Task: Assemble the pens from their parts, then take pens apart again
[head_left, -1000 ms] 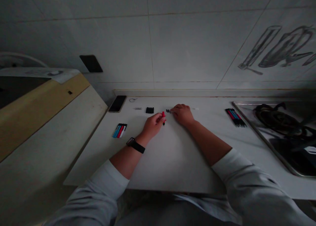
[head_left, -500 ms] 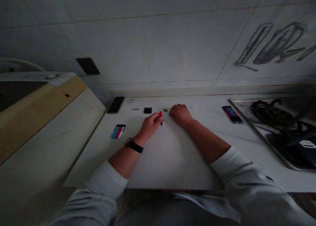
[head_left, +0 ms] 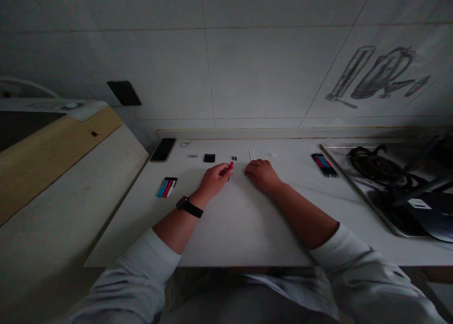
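Plainly, the left hand [head_left: 214, 178] pinches a red tube [head_left: 231, 165]; the right hand [head_left: 262, 174] curls just beside white sticks [head_left: 251, 154]; cannot tell its grip.

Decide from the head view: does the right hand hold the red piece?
No, the left hand holds the red piece, while the right hand is apart from it.
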`<action>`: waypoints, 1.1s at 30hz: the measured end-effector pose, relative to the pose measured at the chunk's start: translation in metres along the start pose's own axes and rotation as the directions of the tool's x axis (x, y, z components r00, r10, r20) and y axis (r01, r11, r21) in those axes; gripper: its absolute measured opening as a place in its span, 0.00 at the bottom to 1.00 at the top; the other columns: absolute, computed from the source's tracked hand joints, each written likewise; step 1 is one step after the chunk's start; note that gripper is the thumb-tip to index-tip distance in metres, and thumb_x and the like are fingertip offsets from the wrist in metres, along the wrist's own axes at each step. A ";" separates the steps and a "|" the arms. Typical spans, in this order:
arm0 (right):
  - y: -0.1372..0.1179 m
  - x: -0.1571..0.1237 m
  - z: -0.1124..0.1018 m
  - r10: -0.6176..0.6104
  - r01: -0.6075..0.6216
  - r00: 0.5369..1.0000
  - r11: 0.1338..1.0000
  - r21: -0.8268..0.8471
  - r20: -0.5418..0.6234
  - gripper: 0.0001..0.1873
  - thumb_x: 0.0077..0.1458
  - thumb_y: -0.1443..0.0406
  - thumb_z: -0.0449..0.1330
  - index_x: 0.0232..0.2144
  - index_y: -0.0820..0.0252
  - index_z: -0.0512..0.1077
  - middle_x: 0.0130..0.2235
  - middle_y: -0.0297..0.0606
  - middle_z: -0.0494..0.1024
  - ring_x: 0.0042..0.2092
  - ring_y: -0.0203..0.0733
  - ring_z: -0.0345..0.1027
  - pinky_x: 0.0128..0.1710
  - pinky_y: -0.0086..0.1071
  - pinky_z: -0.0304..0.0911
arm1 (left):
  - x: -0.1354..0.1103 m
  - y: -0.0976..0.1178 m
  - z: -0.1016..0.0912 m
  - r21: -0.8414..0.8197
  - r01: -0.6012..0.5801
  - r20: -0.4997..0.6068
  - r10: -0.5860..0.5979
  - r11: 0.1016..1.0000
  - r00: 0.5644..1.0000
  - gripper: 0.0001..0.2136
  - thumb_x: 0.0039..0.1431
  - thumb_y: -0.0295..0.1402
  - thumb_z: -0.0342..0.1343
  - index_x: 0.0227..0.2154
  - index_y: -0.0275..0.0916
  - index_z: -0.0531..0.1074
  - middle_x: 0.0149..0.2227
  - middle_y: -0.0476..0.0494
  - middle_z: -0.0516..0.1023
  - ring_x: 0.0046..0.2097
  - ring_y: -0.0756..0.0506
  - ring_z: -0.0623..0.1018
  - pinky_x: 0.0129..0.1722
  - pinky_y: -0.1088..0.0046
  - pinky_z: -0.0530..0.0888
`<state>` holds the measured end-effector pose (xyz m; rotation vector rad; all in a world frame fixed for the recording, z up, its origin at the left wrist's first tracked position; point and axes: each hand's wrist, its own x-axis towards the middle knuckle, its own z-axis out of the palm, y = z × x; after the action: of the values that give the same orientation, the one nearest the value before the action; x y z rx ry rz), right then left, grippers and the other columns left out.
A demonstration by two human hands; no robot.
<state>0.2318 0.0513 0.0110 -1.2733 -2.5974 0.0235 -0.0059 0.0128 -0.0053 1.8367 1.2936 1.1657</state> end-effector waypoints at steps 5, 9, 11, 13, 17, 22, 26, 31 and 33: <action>-0.004 -0.009 0.000 0.025 -0.025 1.000 0.999 -0.024 0.012 0.11 0.67 0.65 0.55 0.42 0.58 0.77 0.47 0.44 0.79 0.50 0.47 0.67 0.52 0.39 0.53 | -0.001 0.004 0.000 0.013 -0.019 0.022 0.018 1.000 1.000 0.10 0.64 0.40 0.57 0.41 0.40 0.78 0.38 0.43 0.83 0.38 0.46 0.81 0.39 0.70 0.78; -0.003 -0.007 0.001 0.012 -0.012 1.000 1.000 -0.006 0.010 0.11 0.68 0.67 0.53 0.44 0.59 0.76 0.47 0.45 0.79 0.49 0.47 0.67 0.52 0.38 0.54 | -0.001 0.007 -0.001 0.031 -0.028 0.030 0.027 0.999 0.999 0.09 0.64 0.39 0.58 0.42 0.41 0.78 0.40 0.43 0.84 0.40 0.46 0.82 0.42 0.69 0.78; 0.000 -0.004 0.002 0.014 -0.015 1.000 1.000 0.014 0.018 0.11 0.68 0.67 0.52 0.44 0.59 0.75 0.46 0.45 0.79 0.48 0.46 0.68 0.51 0.37 0.55 | -0.001 0.007 -0.001 0.054 -0.037 0.029 0.036 0.998 0.999 0.09 0.64 0.38 0.59 0.42 0.41 0.78 0.41 0.44 0.84 0.41 0.45 0.81 0.44 0.68 0.78; 0.003 -0.003 0.001 0.014 -0.015 0.999 0.999 0.031 0.032 0.12 0.68 0.67 0.52 0.45 0.59 0.75 0.45 0.44 0.80 0.47 0.45 0.69 0.50 0.36 0.55 | -0.001 0.006 -0.001 0.086 -0.047 0.037 0.044 0.995 0.998 0.09 0.63 0.39 0.59 0.42 0.41 0.78 0.41 0.44 0.83 0.41 0.45 0.81 0.44 0.68 0.77; 0.005 -0.004 -0.003 -0.004 0.002 0.999 0.999 0.039 0.043 0.12 0.67 0.66 0.54 0.44 0.57 0.77 0.45 0.42 0.80 0.46 0.44 0.69 0.48 0.35 0.56 | -0.002 0.006 -0.001 0.097 -0.061 0.056 0.055 0.993 0.997 0.08 0.62 0.38 0.61 0.41 0.41 0.78 0.41 0.44 0.83 0.41 0.46 0.81 0.44 0.68 0.77; 0.003 -0.003 -0.004 0.008 -0.010 0.998 0.999 0.043 0.058 0.12 0.66 0.66 0.55 0.43 0.56 0.79 0.45 0.43 0.80 0.47 0.45 0.69 0.49 0.36 0.58 | -0.003 0.011 0.001 -0.045 -0.021 0.069 0.024 0.999 0.997 0.06 0.62 0.36 0.62 0.38 0.40 0.76 0.39 0.44 0.83 0.40 0.46 0.81 0.45 0.67 0.78; 0.003 0.003 0.001 0.050 -0.050 0.999 0.997 0.057 0.006 0.13 0.65 0.66 0.56 0.44 0.56 0.80 0.47 0.44 0.80 0.48 0.47 0.70 0.51 0.39 0.60 | -0.004 0.013 0.004 -0.203 0.014 0.096 0.006 0.979 0.995 0.08 0.60 0.36 0.63 0.38 0.40 0.73 0.40 0.43 0.83 0.42 0.46 0.82 0.48 0.65 0.78; -0.002 -0.001 -0.001 0.020 0.012 0.993 0.961 0.275 -0.114 0.15 0.68 0.64 0.53 0.49 0.58 0.78 0.48 0.46 0.81 0.50 0.45 0.72 0.53 0.38 0.64 | -0.004 0.012 0.005 -0.266 0.049 0.097 -0.024 0.963 0.995 0.10 0.58 0.38 0.65 0.36 0.39 0.73 0.42 0.41 0.82 0.43 0.46 0.82 0.48 0.64 0.78; -0.008 -0.005 -0.003 -0.018 0.076 0.989 0.910 0.407 -0.145 0.16 0.67 0.61 0.56 0.52 0.59 0.76 0.49 0.45 0.81 0.49 0.43 0.74 0.52 0.36 0.66 | -0.004 0.012 0.005 -0.265 0.067 0.088 -0.045 0.962 0.995 0.11 0.56 0.38 0.66 0.35 0.38 0.73 0.39 0.43 0.81 0.41 0.46 0.82 0.45 0.66 0.78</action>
<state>0.2286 0.0423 0.0139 -1.0187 -2.3356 0.4364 0.0028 0.0049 0.0015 1.6225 1.0769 1.1608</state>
